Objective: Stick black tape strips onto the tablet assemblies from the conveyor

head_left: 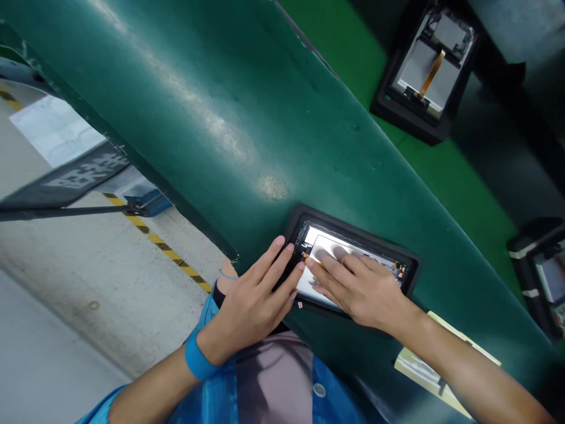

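Fingers (277, 263) of left hand (251, 306), right hand (362, 290) flat, hiding half device (325, 239).

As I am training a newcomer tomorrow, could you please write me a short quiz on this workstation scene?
1. True or false: the left hand and the right hand both touch the black tray or the device in it.
2. Which wrist wears the blue band? A left, B right.
3. How many other trays are in view?
Key: 1 true; 2 A; 3 two, one at upper right, one at the right edge.
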`<state>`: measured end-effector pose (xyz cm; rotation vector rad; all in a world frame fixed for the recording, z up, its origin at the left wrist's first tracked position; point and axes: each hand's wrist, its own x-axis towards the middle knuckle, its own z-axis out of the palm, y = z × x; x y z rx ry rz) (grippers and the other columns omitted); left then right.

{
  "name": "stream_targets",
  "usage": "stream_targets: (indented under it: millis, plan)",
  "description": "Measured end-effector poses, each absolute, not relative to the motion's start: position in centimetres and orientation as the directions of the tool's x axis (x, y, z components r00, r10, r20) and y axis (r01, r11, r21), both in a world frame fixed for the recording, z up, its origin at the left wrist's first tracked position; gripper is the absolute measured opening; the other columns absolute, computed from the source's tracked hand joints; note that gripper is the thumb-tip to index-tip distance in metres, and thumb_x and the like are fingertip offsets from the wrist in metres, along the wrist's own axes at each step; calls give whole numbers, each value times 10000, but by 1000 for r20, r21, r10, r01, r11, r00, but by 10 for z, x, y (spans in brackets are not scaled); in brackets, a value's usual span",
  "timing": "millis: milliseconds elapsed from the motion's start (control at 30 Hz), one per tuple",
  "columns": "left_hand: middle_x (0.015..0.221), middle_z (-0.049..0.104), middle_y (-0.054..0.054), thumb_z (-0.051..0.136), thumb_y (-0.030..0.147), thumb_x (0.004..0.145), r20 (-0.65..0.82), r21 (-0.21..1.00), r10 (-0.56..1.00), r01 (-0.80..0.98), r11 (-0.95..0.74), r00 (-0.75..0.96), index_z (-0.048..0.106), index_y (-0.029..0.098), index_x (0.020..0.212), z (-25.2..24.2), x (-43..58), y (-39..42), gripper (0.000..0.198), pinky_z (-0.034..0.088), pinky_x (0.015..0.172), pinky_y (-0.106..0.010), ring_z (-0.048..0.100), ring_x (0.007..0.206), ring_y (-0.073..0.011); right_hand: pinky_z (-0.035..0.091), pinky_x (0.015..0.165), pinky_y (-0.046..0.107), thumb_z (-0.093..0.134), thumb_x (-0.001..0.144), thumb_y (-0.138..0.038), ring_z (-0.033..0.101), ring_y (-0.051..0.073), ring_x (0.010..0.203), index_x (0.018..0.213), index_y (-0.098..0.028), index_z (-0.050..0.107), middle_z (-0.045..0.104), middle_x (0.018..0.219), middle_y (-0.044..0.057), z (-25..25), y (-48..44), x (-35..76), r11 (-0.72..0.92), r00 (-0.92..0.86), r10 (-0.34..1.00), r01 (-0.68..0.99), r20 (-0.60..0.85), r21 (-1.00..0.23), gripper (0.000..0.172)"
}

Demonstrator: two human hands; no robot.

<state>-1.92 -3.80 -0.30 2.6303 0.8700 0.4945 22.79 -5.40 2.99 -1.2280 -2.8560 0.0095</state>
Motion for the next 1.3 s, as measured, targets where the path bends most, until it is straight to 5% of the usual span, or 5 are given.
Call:
stream_targets:
  millis: [467,867,1133,1300]
  plan:
    - [1559,466,-215,591,135,942,219,475,645,498,-725,732,494,84,1454,-6,-22,-37,524,456,1179,-542,275,1536,-392,507,758,381,510,1057,-320,621,287,1081,1384,-93,598,712,1210,125,29,-57,220,640,-649,761,749,9,-170,408]
    - [1514,517,-206,554,152,977,177,357,661,579,-733,729,566,143,1404,3,-17,-41,427,495,1128,-531,305,1529,-378,554,715,320,342,1077,-294,620,207,943,1339,-134,633,639,1085,111,51,-38,224,461,-611,781,706,-133,-537,422]
    - [1529,495,-210,585,149,949,170,379,685,595,-709,709,552,124,1414,4,-13,-44,467,452,1172,-537,290,1538,-373,573,758,332,357,1073,-272,647,213,996,1382,-153,608,641,1164,119,51,-40,227,441,-594,791,719,-146,-537,416]
    - [1538,487,-201,592,140,936,204,421,683,568,-708,701,532,128,1430,-3,-15,-44,497,444,1185,-539,292,1537,-370,553,782,320,411,1079,-294,670,205,977,1187,-188,671,684,1102,95,50,-34,221,371,-479,870,795,-121,-480,301]
